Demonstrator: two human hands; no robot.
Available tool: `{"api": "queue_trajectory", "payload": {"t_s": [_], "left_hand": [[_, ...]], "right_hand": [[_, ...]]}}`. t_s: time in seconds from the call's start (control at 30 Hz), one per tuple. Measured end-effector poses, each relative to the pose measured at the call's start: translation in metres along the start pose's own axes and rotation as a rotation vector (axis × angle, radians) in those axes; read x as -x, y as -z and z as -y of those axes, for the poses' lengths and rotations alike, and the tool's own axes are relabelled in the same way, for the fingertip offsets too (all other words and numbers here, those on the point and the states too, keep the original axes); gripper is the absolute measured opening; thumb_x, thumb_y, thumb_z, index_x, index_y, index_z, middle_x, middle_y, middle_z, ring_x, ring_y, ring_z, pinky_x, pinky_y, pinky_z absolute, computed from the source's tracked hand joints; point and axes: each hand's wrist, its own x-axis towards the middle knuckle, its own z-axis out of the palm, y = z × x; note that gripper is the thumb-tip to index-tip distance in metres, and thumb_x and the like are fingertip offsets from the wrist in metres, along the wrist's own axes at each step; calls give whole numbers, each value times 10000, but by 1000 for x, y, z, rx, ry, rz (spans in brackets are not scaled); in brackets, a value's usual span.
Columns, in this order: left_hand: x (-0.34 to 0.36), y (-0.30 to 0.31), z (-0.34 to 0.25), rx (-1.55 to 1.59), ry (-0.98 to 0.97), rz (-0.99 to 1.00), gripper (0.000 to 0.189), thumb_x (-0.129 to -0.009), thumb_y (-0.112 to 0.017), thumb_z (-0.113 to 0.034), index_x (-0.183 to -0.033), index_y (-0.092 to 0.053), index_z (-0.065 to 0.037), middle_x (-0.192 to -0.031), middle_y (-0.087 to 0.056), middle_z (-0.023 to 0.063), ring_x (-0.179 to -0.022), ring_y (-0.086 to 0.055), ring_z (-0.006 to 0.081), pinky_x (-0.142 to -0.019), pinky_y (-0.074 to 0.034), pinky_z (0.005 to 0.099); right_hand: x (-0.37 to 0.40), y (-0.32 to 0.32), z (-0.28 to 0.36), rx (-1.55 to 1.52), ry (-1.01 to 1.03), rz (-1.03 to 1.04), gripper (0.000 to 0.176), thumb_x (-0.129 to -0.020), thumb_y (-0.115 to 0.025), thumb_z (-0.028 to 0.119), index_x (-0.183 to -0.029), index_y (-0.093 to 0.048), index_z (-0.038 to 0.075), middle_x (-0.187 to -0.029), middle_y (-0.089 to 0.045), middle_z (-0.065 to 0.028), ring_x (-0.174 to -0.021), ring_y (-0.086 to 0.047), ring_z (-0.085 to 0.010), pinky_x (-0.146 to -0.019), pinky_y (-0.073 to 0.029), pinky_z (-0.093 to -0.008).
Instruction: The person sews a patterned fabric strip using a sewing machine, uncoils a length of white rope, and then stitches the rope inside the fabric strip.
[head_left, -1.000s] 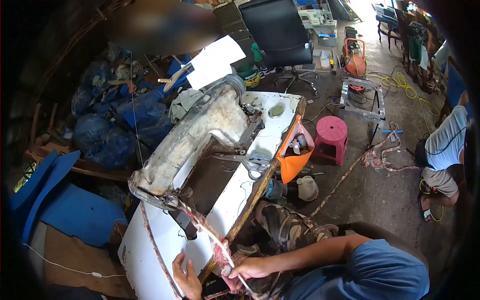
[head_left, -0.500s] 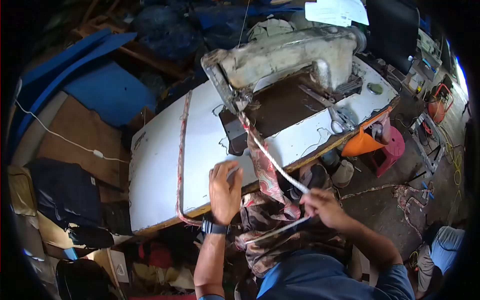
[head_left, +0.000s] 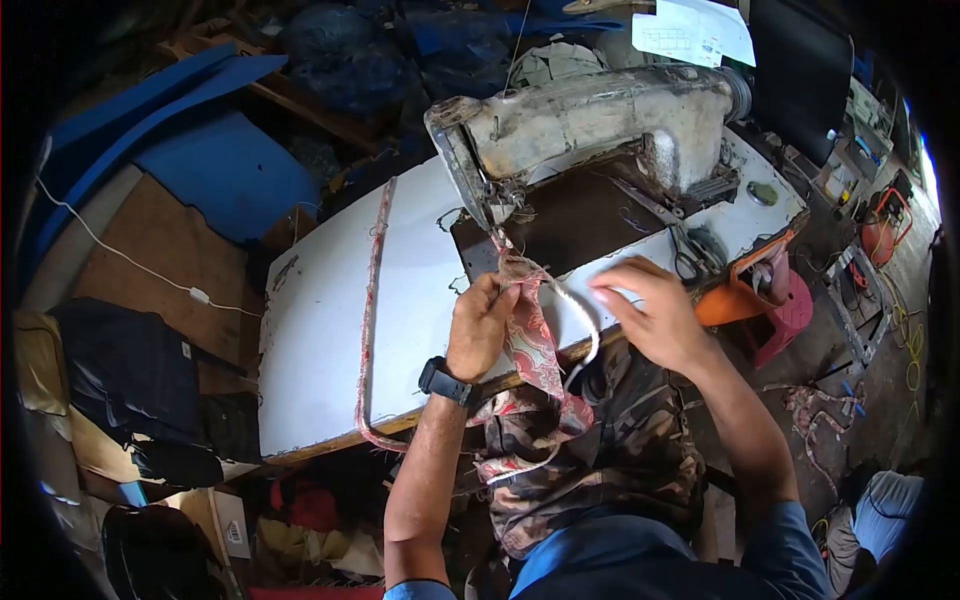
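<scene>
My left hand is closed, pinching the edge of a red and white patterned fabric strip just in front of the sewing machine's needle area. The strip hangs over the table edge onto my lap. A white cord runs out from beneath the sewing machine and curves down beside the strip. Just right of the cord, my right hand is raised with thumb and fingers apart, apparently holding nothing. A finished length of fabric-covered cord lies across the left part of the white table.
Scissors and a small round green object lie right of the machine. An orange cloth pouch hangs at the table edge, near a pink stool. Dark bags stand at left. Another person's leg shows at lower right.
My left hand moved up and right and took hold of the fabric strip. My right hand let go of the cord and rose toward the machine; the cord now hangs slack in a curve.
</scene>
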Motion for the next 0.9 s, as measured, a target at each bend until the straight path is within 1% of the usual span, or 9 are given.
{"api": "queue_trajectory", "payload": {"t_s": [0.07,0.17,0.27,0.37,0.47,0.6,0.67,0.77,0.9], "left_hand": [[-1,0,4,40,-4,27,172,-1072,-596,-160,-1101,-650,2,-863,-669,-2,-756,-558,42,-671,-450,226],[-2,-1,8,54,21,-10,172,-1059,-603,-144,-1044,-674,12,-821,-670,8,-704,-548,60,-633,-458,251],[-1,-5,5,62,9,-29,180,-1058,-607,-149,-1049,-674,18,-810,-654,1,-704,-542,70,-644,-462,258],[0,-7,1,-2,-7,-6,162,-1072,-594,-158,-1094,-662,-13,-882,-621,-40,-780,-494,38,-698,-423,214],[-3,-7,7,-50,-37,-64,160,-1037,-620,-135,-1048,-671,16,-833,-659,16,-728,-547,85,-666,-473,279],[-1,-6,-2,-28,54,-76,187,-1015,-644,-162,-1057,-671,19,-859,-687,43,-759,-584,107,-702,-494,287],[0,-6,-7,-18,86,-87,219,-1006,-657,-185,-1058,-673,28,-859,-703,58,-763,-610,122,-712,-505,293],[1,-11,-12,10,52,-82,256,-988,-676,-204,-1036,-685,46,-843,-721,86,-748,-638,144,-703,-516,308],[0,-13,-4,-103,2,-132,252,-976,-674,-189,-998,-698,61,-827,-729,117,-734,-658,156,-692,-525,321]], "right_hand": [[-31,-26,-22,44,253,19,152,-972,-687,66,-1093,-711,-22,-995,-689,-141,-912,-709,-255,-827,-567,-350],[-59,-49,-32,-363,-115,200,161,-971,-697,57,-1104,-725,-29,-987,-695,-101,-935,-699,-174,-848,-567,-314],[-71,-53,-50,-465,-170,389,180,-967,-699,41,-1127,-732,-35,-1049,-694,-61,-951,-673,-130,-869,-550,-284],[-72,-50,-51,-397,-193,419,183,-937,-717,9,-1109,-734,-52,-1018,-698,-57,-960,-675,-116,-861,-551,-267],[-74,-51,-56,-380,-245,457,194,-930,-724,23,-1111,-738,-44,-984,-724,-58,-935,-679,-108,-859,-552,-269],[-74,-52,-61,-427,-233,444,213,-933,-738,101,-1113,-761,-10,-941,-777,-107,-879,-709,-136,-829,-563,-292],[-77,-49,-62,-412,-273,476,226,-945,-722,110,-1121,-751,-28,-968,-772,-89,-904,-692,-112,-852,-554,-284],[-79,-43,-55,-310,-249,516,226,-963,-703,122,-1119,-748,-36,-969,-770,-75,-909,-679,-97,-856,-546,-277],[-78,-45,-54,-260,-207,527,242,-991,-675,146,-1140,-734,-35,-978,-769,-77,-906,-676,-100,-848,-543,-283]]}}
